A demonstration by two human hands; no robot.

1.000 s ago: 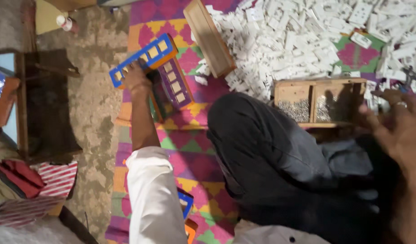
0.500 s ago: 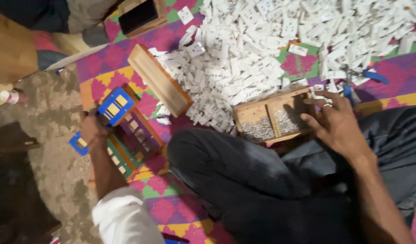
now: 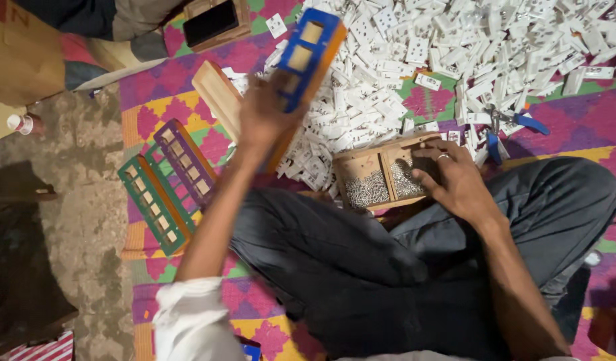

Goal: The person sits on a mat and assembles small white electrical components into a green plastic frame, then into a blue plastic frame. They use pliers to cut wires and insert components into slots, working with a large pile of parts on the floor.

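Observation:
I sit cross-legged on a colourful mat (image 3: pixel 605 127). My left hand (image 3: pixel 264 113) grips a blue and orange slotted frame (image 3: pixel 306 55), lifted over the heap of small white plastic parts (image 3: pixel 455 47). My right hand (image 3: pixel 452 177) rests on a small wooden two-compartment box (image 3: pixel 381 179) that holds small metal screws, its fingers bent into the right compartment. The box sits against my knee in dark trousers.
A green frame (image 3: pixel 153 204) and a purple frame (image 3: pixel 185 162) lie on the mat at left. A wooden tray (image 3: pixel 216 93) lies near the pile. Blue-handled pliers (image 3: pixel 508 124) lie right of the box. Another person's legs (image 3: pixel 114 20) and a wooden box (image 3: pixel 218 23) are at the top.
My left hand has lifted the blue and orange frame off the stack of frames and carried it up over the white parts. My right hand has settled onto the screw box.

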